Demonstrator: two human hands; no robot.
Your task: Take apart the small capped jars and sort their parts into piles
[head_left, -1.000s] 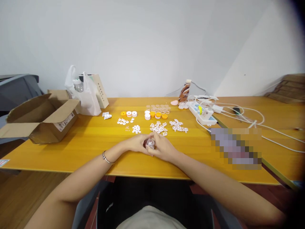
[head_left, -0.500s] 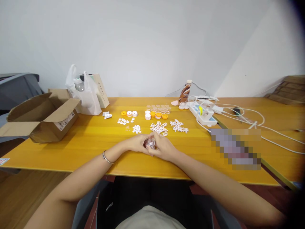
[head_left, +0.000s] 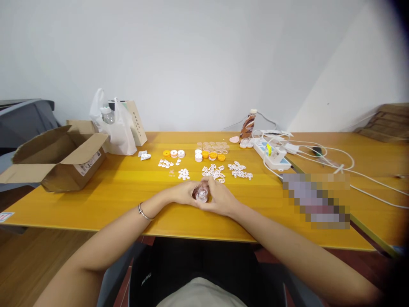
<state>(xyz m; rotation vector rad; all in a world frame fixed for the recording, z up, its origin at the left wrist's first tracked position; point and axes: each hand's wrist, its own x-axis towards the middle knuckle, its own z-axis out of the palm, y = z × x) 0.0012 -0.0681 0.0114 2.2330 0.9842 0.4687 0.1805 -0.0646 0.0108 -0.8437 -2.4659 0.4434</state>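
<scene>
Both of my hands meet low over the front of the wooden table (head_left: 121, 204), wrapped round a small clear plastic cup-like piece (head_left: 202, 195). My left hand (head_left: 187, 192) grips it from the left, and my right hand (head_left: 219, 197) closes round it from the right. Parts of the piece are hidden by the fingers. Just beyond the hands lie white openwork pieces (head_left: 213, 171) and a cluster of small white discs (head_left: 183, 174). Farther back sit orange and white round parts (head_left: 209, 156) and rows of clear round cups (head_left: 217, 147).
An open cardboard box (head_left: 70, 157) and a white plastic bag (head_left: 119, 136) stand at the left. At the back right are a drink bottle (head_left: 248, 124), a power strip (head_left: 273, 154) and looping white cables (head_left: 353, 160). More openwork pieces (head_left: 239, 169) lie right of centre.
My right fingers have shifted slightly, the thumb drawing back from over the clear piece, so more of its top shows. Both hands stay in the same place.
</scene>
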